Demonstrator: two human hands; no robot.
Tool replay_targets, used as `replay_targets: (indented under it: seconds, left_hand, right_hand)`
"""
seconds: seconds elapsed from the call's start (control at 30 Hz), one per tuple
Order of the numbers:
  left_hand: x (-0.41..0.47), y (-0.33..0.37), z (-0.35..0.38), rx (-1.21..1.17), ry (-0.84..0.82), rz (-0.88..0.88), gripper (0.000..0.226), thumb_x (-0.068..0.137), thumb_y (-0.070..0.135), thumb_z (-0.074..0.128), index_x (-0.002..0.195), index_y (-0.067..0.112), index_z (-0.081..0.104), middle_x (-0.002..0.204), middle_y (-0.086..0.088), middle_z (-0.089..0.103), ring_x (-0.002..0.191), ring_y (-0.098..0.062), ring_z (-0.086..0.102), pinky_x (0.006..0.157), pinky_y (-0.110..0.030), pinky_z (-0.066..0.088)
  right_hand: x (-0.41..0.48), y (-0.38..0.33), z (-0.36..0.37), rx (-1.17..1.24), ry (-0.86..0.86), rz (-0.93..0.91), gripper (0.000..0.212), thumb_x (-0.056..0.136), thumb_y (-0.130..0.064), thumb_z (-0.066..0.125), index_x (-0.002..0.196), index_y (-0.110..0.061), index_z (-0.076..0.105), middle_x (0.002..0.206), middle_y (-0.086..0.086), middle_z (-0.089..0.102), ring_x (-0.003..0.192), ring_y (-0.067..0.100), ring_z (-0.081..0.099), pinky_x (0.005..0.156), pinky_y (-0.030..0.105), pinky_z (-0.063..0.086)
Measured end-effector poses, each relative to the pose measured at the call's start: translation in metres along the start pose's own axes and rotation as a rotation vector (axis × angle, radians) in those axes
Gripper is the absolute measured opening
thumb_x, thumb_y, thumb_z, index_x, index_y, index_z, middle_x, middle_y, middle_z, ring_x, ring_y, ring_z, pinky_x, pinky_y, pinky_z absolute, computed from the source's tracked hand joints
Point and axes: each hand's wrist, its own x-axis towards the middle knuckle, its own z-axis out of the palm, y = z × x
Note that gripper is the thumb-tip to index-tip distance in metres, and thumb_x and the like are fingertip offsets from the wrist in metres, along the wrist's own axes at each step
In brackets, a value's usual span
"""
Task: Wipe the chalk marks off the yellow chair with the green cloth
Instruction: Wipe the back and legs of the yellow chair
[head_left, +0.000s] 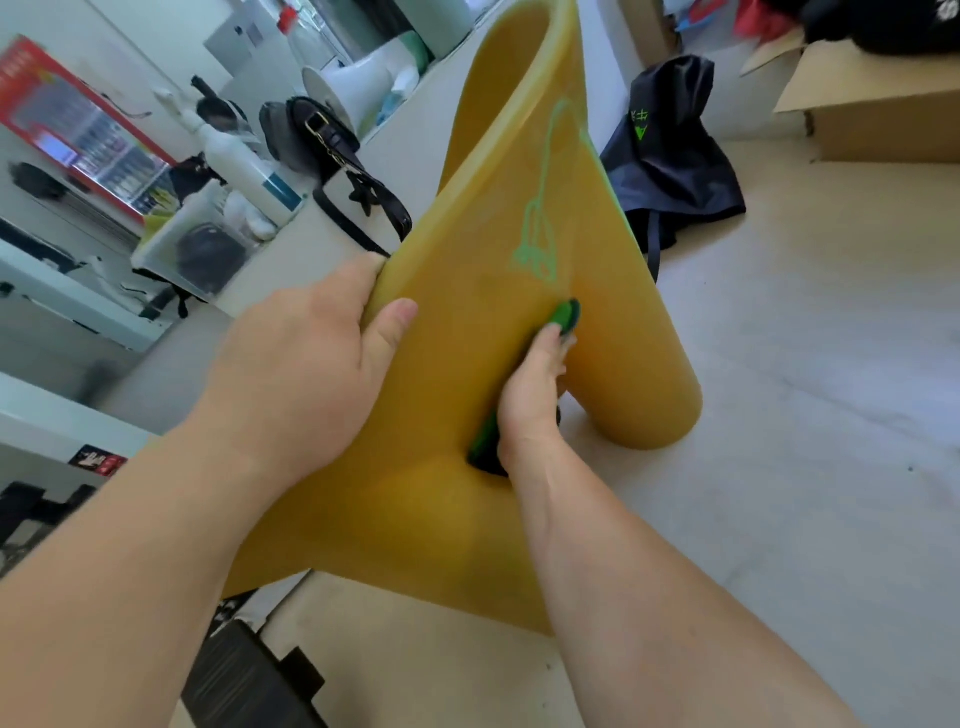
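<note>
Head view: both my hands on a tilted yellow chair, green cloth against its surface

Head camera is looking down at a pale floor (805, 415), and a yellow chair (467, 493) is filling the middle of the scene. The chair is leaning at an angle, with one rounded end touching the floor on the right and its smooth, broad face turned towards me.

A cardboard box (872, 114) is sitting open at the far right. A dark bag (670, 171) is slumping on the floor just behind the chair.

My left hand (306, 374) is gripping the chair's left edge. The thumb is lying on the front face and the fingers are curling out of sight behind the edge.

My right hand (535, 400) is holding the green cloth (563, 317) and pressing it against the chair's face near the middle. The cloth is showing past my fingertips and again under the heel of the hand.

Pale green chalk marks (537, 244), a looping scribble with a long line running up from it, are lying on the chair just above the cloth, not touching it.
</note>
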Motion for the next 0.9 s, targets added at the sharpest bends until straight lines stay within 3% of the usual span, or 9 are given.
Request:
replay_targets:
  seconds: [0.1, 0.17, 0.23, 0.3, 0.4, 0.53, 0.67, 0.8, 0.9]
  left_hand:
    - [-0.018, -0.013, -0.002, -0.014, 0.001, 0.034, 0.047, 0.099, 0.057, 0.029, 0.123, 0.024, 0.052, 0.076, 0.005, 0.058, 0.066, -0.013, 0.054, 0.059, -0.033, 0.042]
    - [-0.033, -0.028, -0.003, -0.026, -0.025, 0.028, 0.045, 0.097, 0.057, 0.030, 0.123, 0.027, 0.052, 0.074, 0.011, 0.056, 0.066, -0.006, 0.053, 0.059, -0.030, 0.042]
    - [-0.048, -0.043, -0.005, -0.043, -0.049, 0.016, 0.046, 0.097, 0.058, 0.031, 0.127, 0.030, 0.052, 0.074, 0.015, 0.057, 0.067, -0.003, 0.054, 0.058, -0.026, 0.040]
    - [-0.059, -0.053, -0.006, -0.035, -0.050, 0.003, 0.047, 0.096, 0.057, 0.031, 0.129, 0.031, 0.052, 0.073, 0.016, 0.055, 0.066, -0.002, 0.053, 0.057, -0.026, 0.038]
    - [-0.064, -0.058, -0.004, -0.037, -0.038, 0.000, 0.048, 0.096, 0.058, 0.030, 0.131, 0.032, 0.050, 0.075, 0.017, 0.056, 0.068, -0.001, 0.053, 0.058, -0.025, 0.038]
    - [-0.062, -0.059, -0.002, -0.109, -0.032, -0.020, 0.048, 0.095, 0.062, 0.029, 0.130, 0.036, 0.049, 0.082, 0.014, 0.062, 0.073, -0.004, 0.057, 0.063, -0.027, 0.044]
    - [-0.063, -0.057, -0.001, -0.109, -0.012, -0.010, 0.045, 0.097, 0.057, 0.031, 0.129, 0.033, 0.051, 0.081, 0.013, 0.061, 0.072, -0.003, 0.056, 0.062, -0.023, 0.040]
    - [-0.065, -0.056, 0.000, -0.094, -0.002, -0.003, 0.044, 0.099, 0.053, 0.031, 0.130, 0.031, 0.051, 0.080, 0.013, 0.059, 0.071, -0.001, 0.054, 0.060, -0.023, 0.037]
    - [-0.065, -0.054, -0.001, -0.130, 0.016, -0.027, 0.043, 0.100, 0.052, 0.029, 0.129, 0.032, 0.055, 0.079, 0.013, 0.059, 0.072, -0.003, 0.054, 0.061, -0.026, 0.038]
  right_hand:
    - [-0.022, 0.024, 0.005, 0.008, 0.031, 0.081, 0.075, 0.102, -0.064, 0.016, 0.162, -0.024, -0.005, 0.170, -0.006, -0.013, 0.157, 0.019, -0.008, 0.126, 0.052, 0.003]
    - [-0.062, 0.026, 0.024, -0.103, 0.017, -0.187, 0.072, 0.103, -0.050, 0.017, 0.162, -0.012, 0.000, 0.169, 0.008, -0.015, 0.156, 0.026, -0.013, 0.125, 0.049, -0.005]
    - [-0.101, 0.016, 0.047, -0.192, -0.036, -0.465, 0.072, 0.097, -0.059, 0.013, 0.160, -0.032, -0.009, 0.168, -0.005, -0.023, 0.153, 0.016, -0.025, 0.121, 0.041, -0.020]
    - [-0.114, -0.001, 0.058, -0.200, -0.068, -0.582, 0.069, 0.092, -0.076, 0.002, 0.154, -0.049, -0.014, 0.166, -0.016, -0.025, 0.149, 0.008, -0.032, 0.117, 0.039, -0.023]
    - [-0.084, -0.006, 0.048, -0.189, 0.020, -0.721, 0.067, 0.096, -0.072, 0.000, 0.157, -0.047, -0.002, 0.169, -0.014, -0.014, 0.152, 0.010, -0.025, 0.121, 0.043, -0.019]
    - [-0.060, 0.040, 0.032, 0.004, 0.042, -0.380, 0.042, 0.106, -0.056, 0.013, 0.142, -0.069, -0.004, 0.167, -0.022, -0.013, 0.153, 0.004, -0.016, 0.127, 0.045, -0.008]
    - [-0.073, 0.059, 0.025, 0.151, -0.011, 0.079, 0.056, 0.107, -0.056, 0.015, 0.157, -0.046, -0.007, 0.165, -0.023, -0.015, 0.154, 0.004, -0.012, 0.127, 0.049, -0.003]
    - [-0.094, -0.004, 0.044, -0.002, -0.009, -0.282, 0.046, 0.107, -0.053, 0.011, 0.150, -0.059, -0.003, 0.166, -0.022, -0.016, 0.154, 0.012, -0.020, 0.119, 0.048, -0.016]
    - [-0.103, -0.032, 0.054, -0.041, -0.042, -0.547, 0.044, 0.102, -0.052, 0.008, 0.145, -0.063, 0.002, 0.167, -0.025, -0.011, 0.153, 0.006, -0.021, 0.113, 0.027, -0.021]
